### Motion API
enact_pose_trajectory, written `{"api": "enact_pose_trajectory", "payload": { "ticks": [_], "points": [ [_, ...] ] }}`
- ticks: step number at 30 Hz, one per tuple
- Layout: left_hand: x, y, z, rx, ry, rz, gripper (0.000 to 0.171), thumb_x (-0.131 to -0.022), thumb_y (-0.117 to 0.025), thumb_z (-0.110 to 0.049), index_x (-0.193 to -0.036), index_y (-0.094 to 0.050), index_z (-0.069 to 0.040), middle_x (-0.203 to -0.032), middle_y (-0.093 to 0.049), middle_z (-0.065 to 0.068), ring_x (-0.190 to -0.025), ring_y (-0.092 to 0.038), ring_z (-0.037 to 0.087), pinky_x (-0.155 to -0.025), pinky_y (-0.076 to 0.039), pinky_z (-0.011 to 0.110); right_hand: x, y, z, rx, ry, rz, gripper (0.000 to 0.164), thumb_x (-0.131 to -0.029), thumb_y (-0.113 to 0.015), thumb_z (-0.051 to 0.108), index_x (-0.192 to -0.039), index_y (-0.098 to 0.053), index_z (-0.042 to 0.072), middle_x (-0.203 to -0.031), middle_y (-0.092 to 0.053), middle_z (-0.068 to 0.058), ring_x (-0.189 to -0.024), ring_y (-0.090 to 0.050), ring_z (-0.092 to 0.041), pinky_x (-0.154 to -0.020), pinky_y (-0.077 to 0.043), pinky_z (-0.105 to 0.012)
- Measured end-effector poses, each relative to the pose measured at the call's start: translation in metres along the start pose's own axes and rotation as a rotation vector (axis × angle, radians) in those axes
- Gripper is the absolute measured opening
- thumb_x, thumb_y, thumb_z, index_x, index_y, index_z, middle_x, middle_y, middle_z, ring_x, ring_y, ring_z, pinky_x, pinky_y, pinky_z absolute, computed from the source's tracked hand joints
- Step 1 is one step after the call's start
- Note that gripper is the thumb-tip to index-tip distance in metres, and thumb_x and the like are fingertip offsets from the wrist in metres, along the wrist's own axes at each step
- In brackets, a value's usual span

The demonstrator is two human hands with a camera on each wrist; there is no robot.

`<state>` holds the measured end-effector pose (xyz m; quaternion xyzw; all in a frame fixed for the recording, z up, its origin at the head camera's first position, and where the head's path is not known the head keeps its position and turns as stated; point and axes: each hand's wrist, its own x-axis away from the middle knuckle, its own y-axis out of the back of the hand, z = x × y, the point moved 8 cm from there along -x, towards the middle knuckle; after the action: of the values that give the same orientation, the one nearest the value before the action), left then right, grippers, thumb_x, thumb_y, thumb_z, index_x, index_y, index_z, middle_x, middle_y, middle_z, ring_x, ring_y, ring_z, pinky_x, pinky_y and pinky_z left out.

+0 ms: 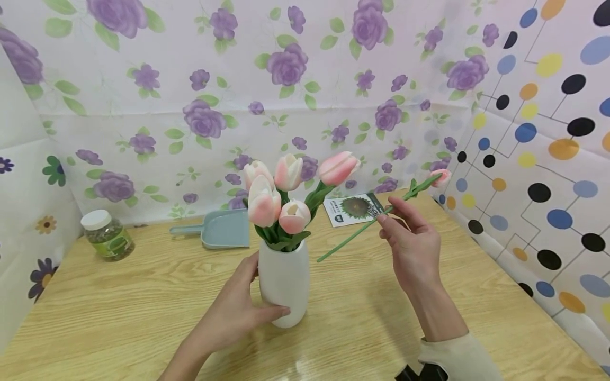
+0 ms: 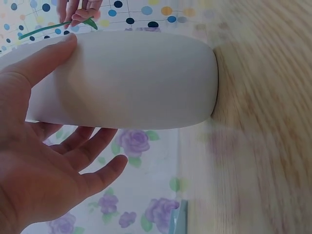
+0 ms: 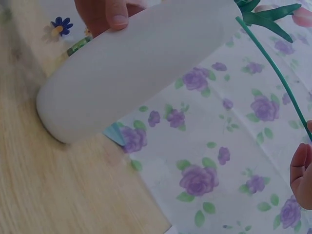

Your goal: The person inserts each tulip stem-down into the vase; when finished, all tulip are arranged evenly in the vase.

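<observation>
A white vase (image 1: 284, 286) stands on the wooden table with several pink-and-white tulips (image 1: 264, 203) in it. My left hand (image 1: 238, 312) grips the vase from the left, thumb across its front and fingers behind, as the left wrist view also shows. To the right of the vase, my right hand (image 1: 412, 246) pinches a single tulip (image 1: 350, 239) by its green stem between thumb and fingers. This tulip slants, its pink bloom up at the right and its bare stem end pointing down-left toward the vase. In the right wrist view, the stem (image 3: 275, 68) reaches near the vase's mouth.
A light blue dustpan (image 1: 225, 229) lies behind the vase on the left. Farther left is a jar (image 1: 108, 241) with a white lid and green label. A card with a sunflower picture (image 1: 350, 209) lies at the back, near the flower-patterned wall covering (image 1: 157, 106).
</observation>
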<state>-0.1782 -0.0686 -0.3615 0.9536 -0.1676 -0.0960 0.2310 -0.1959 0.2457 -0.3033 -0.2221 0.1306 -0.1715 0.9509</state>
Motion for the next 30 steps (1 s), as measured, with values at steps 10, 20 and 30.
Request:
{"api": "enact_pose_trajectory", "payload": {
  "ticks": [10,20,30],
  "points": [
    [0.001,0.001,-0.003,-0.017,-0.013,0.006,0.102,-0.076,-0.097,-0.035,-0.159,-0.038,-0.023,-0.154,-0.047,0.003,-0.138,-0.051,0.025,-0.116,-0.04,0.062,-0.003,-0.016,0.015,-0.035,0.111,0.021,0.038,-0.091,-0.071,-0.016,-0.126,-0.073,0.0,-0.105,-0.064,-0.008,-0.077,-0.059,-0.017,-0.067,-0.056,-0.021],
    [0.001,0.0,-0.003,-0.031,-0.027,0.006,0.102,-0.076,-0.096,-0.037,-0.159,-0.039,-0.023,-0.153,-0.048,0.003,-0.135,-0.052,0.024,-0.113,-0.042,0.061,-0.001,-0.024,0.021,-0.07,0.16,0.007,0.038,-0.09,-0.068,-0.021,-0.121,-0.075,-0.001,-0.103,-0.065,-0.008,-0.073,-0.057,-0.016,-0.064,-0.054,-0.02],
    [0.0,0.0,-0.001,-0.028,-0.017,0.005,0.102,-0.076,-0.097,-0.037,-0.159,-0.039,-0.023,-0.153,-0.048,0.002,-0.134,-0.053,0.023,-0.114,-0.042,0.061,0.004,-0.031,0.032,-0.051,0.228,-0.009,0.04,-0.089,-0.067,-0.024,-0.121,-0.075,-0.001,-0.101,-0.065,-0.006,-0.07,-0.058,-0.015,-0.063,-0.054,-0.02]
  ]
}}
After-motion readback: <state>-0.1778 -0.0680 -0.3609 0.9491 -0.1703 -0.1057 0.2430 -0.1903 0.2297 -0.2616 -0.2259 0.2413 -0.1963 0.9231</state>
